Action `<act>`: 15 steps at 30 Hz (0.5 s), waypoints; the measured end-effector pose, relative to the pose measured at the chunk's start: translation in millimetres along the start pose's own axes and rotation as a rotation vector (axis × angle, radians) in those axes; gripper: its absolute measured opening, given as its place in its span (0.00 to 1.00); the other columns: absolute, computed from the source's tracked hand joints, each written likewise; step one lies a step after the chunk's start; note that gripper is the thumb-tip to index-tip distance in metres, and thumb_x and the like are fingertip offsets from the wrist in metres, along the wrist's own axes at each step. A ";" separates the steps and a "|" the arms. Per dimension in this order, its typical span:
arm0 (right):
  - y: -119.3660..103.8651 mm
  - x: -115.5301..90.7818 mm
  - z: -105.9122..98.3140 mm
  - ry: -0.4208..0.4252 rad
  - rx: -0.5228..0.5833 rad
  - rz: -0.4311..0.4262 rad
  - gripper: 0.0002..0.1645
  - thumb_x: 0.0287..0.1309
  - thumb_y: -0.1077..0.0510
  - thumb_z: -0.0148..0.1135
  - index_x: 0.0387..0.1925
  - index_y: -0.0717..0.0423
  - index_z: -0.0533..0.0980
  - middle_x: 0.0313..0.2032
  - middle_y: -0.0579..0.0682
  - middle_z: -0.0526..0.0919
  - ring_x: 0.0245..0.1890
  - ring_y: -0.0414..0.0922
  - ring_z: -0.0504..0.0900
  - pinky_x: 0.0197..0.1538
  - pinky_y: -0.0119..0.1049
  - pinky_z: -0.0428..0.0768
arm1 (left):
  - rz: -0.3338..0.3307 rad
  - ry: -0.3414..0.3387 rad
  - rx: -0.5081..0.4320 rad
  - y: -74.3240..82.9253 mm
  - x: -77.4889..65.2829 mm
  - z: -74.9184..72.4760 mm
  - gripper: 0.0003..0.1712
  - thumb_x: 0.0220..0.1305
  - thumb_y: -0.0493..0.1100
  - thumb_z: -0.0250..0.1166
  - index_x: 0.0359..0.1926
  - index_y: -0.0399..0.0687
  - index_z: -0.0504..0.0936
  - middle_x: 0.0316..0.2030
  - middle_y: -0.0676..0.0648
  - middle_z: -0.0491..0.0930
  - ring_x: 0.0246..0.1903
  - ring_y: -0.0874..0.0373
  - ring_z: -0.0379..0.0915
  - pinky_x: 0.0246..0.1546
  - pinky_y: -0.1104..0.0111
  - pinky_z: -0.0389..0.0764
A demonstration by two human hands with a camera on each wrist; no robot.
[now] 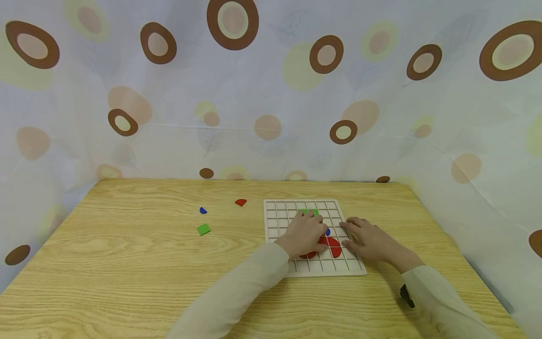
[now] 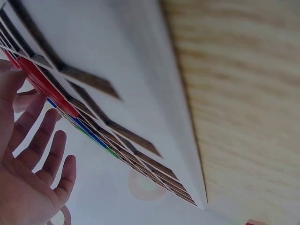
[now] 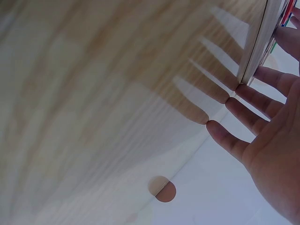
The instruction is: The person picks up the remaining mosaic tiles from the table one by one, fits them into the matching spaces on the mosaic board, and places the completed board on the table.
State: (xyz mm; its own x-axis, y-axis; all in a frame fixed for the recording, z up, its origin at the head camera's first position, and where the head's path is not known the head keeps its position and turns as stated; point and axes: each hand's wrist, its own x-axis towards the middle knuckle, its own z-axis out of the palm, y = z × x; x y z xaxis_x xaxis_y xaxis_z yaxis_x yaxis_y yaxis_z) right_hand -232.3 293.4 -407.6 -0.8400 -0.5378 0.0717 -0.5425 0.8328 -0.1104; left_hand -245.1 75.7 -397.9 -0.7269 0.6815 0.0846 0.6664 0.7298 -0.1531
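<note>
My left hand [image 1: 301,234] reaches over a white gridded board [image 1: 271,221], hiding several of its squares. In the left wrist view the fingers of that hand [image 2: 33,154] are spread and loosely bent, thumb and forefinger beside a red piece [image 2: 42,86] on the grid. Red pieces [image 1: 336,251], a blue piece [image 1: 328,232] and green pieces [image 1: 314,212] lie on the board around this hand. My right hand [image 1: 369,239] rests at the board's right edge, fingers spread. Its fingertips touch the edge and the tabletop in the right wrist view.
Left of the board, a green square [image 1: 203,229], a small blue piece [image 1: 203,210] and a red quarter-round piece [image 1: 241,202] lie loose on the wooden table [image 1: 127,263]. A patterned curtain [image 1: 237,141] borders the table at the back and sides.
</note>
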 end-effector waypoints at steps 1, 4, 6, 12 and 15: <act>-0.1 0.0 -0.1 0.002 0.000 -0.001 0.29 0.60 0.48 0.55 0.58 0.59 0.68 0.55 0.62 0.70 0.52 0.61 0.72 0.46 0.61 0.72 | -0.002 0.000 -0.005 -0.1 -0.1 0.0 0.20 0.54 0.68 0.56 0.39 0.64 0.79 0.44 0.59 0.76 0.47 0.61 0.69 0.53 0.64 0.70; 0.1 -0.2 -0.2 0.003 0.000 -0.003 0.29 0.60 0.48 0.55 0.58 0.59 0.68 0.55 0.62 0.70 0.52 0.61 0.72 0.46 0.61 0.72 | -0.002 0.000 -0.013 -0.8 -0.5 -0.1 0.19 0.54 0.68 0.57 0.37 0.65 0.79 0.43 0.59 0.76 0.46 0.60 0.69 0.52 0.63 0.70; -0.1 -0.2 -0.3 0.002 0.000 -0.003 0.29 0.60 0.48 0.55 0.59 0.59 0.68 0.55 0.62 0.70 0.52 0.61 0.72 0.46 0.61 0.72 | 0.000 0.001 -0.013 -1.1 -0.5 -0.2 0.19 0.54 0.68 0.57 0.36 0.65 0.79 0.42 0.59 0.75 0.46 0.60 0.69 0.52 0.63 0.70; -0.2 -0.4 -0.4 0.001 0.006 -0.003 0.29 0.60 0.48 0.55 0.59 0.59 0.68 0.55 0.62 0.70 0.52 0.61 0.72 0.46 0.61 0.72 | 0.006 0.009 -0.017 -1.2 -0.5 -0.4 0.19 0.53 0.68 0.58 0.36 0.64 0.80 0.41 0.59 0.75 0.45 0.60 0.69 0.52 0.63 0.70; -0.2 -0.4 -0.2 0.000 0.006 -0.003 0.29 0.60 0.48 0.55 0.59 0.59 0.67 0.55 0.62 0.70 0.52 0.61 0.72 0.47 0.60 0.72 | 0.005 0.013 -0.020 -1.3 -0.7 0.4 0.19 0.53 0.68 0.58 0.36 0.65 0.80 0.40 0.59 0.75 0.44 0.60 0.69 0.51 0.64 0.70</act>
State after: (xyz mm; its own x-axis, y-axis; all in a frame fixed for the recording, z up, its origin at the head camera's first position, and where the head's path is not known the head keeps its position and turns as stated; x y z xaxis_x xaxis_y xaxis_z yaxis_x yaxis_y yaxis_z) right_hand -231.9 293.5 -407.3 -0.8386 -0.5401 0.0716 -0.5448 0.8305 -0.1158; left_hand -245.5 74.2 -398.2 -0.7217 0.6854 0.0968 0.6730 0.7275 -0.1334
